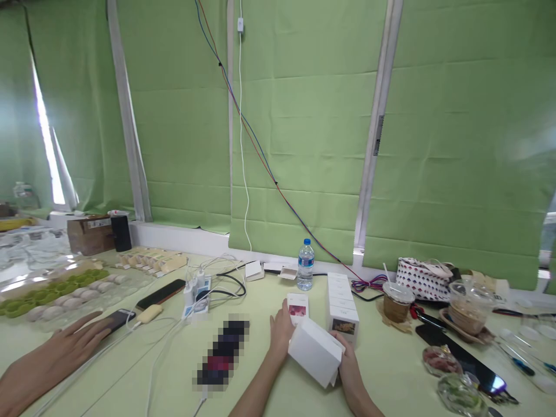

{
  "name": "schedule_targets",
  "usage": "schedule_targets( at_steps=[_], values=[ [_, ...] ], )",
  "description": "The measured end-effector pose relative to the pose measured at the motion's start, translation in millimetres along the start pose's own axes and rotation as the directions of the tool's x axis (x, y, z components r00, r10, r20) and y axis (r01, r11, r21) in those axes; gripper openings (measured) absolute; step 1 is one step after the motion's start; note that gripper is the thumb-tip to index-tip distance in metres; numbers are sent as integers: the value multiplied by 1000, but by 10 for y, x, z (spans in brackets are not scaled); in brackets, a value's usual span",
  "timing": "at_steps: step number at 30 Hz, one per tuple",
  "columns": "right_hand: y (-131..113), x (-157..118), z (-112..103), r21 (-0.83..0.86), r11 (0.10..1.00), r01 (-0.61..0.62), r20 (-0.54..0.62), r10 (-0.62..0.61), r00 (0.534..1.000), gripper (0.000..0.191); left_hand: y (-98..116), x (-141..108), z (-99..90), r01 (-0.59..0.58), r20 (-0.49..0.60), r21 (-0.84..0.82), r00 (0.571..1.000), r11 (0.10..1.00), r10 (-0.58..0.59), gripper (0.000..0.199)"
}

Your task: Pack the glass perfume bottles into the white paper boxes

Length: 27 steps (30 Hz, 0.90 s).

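Observation:
A plain white cardboard box [316, 352] is tilted just above the near edge of the table, with a loose flap at its lower right corner. My right hand [351, 366] grips its right side. My left hand [281, 331] lies to the left of the box, fingers apart and reaching up along a flat white item with a pink picture [297, 308]. The white box hides part of that hand, including the thumb. Beyond my right hand stands a row of white boxes [342, 298], the nearest showing a dark picture.
A water bottle [305, 265] stands behind. Left are a pixelated phone-like object [223, 353], a power strip [197, 296] with tangled cables, egg trays [65, 295] and another person's hand [82, 336] on a phone. Right are an iced drink cup [397, 302] and a black phone [460, 356].

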State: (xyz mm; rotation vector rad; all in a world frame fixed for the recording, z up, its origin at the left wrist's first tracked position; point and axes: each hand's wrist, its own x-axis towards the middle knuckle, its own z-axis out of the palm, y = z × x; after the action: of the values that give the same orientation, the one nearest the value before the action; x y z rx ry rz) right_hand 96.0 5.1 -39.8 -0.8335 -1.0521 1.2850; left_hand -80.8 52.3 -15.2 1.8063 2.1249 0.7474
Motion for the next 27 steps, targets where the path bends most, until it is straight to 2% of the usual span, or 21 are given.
schedule_targets(
  at_steps=[3,6,9,11,13,17,21,25,27],
  values=[
    [-26,-10,13,-18,1000,17,-44,-18,999,19,-104,-6,-123,18,-24,21,1000,1000,-17,65],
    [-34,-11,15,-36,999,19,-106,-23,994,21,-174,-24,-219,34,-92,63,995,997,-28,57],
    [-12,2,12,-36,999,10,-88,-13,996,20,-134,-54,-214,-34,-124,103,991,994,47,51],
    [13,16,9,-44,999,14,-57,-17,998,17,-54,-64,-149,-96,-96,120,990,988,108,55],
    [35,29,5,-48,999,21,-26,-22,999,14,35,-58,-64,-113,-61,130,991,985,122,63],
    [47,51,-14,-69,997,44,-3,-44,999,20,108,-4,23,-40,-40,132,998,990,45,62],
    [59,65,-50,-125,989,83,-45,-89,995,24,-14,53,-79,20,-8,127,1000,992,-19,73],
    [92,57,-60,-124,991,43,-51,-49,997,28,-163,70,-240,53,57,140,996,989,-61,83],
    [90,45,-49,-114,993,27,-50,-33,998,27,-188,57,-296,26,80,154,996,988,-39,88]
  ],
)
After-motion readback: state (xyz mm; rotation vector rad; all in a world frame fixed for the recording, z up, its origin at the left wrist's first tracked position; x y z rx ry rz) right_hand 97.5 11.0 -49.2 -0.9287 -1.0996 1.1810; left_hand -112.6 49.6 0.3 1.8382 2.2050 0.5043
